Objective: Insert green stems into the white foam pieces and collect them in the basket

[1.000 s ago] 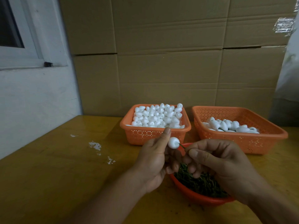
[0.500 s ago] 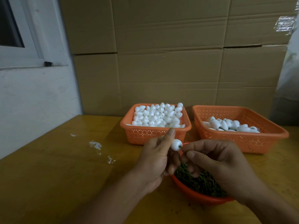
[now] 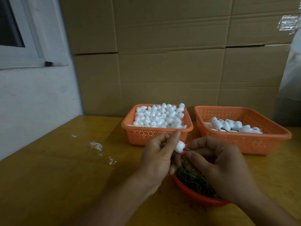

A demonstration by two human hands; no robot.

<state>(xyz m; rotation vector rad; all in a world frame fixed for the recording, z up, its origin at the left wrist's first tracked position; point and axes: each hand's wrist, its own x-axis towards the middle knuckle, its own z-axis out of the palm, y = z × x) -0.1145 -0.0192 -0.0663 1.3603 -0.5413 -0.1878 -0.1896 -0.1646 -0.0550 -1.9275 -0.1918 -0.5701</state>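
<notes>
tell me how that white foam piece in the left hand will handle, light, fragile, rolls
Probably very light: the left hand holds the foam piece with fingertips alone. Likely dents easily, since a thin stem pushes into it. Its rounded egg shape would probably roll if set on the table.

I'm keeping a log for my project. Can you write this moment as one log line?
step: inserting stem | left hand: pinches foam piece | right hand: pinches green stem at foam | finished basket: partly filled
</notes>
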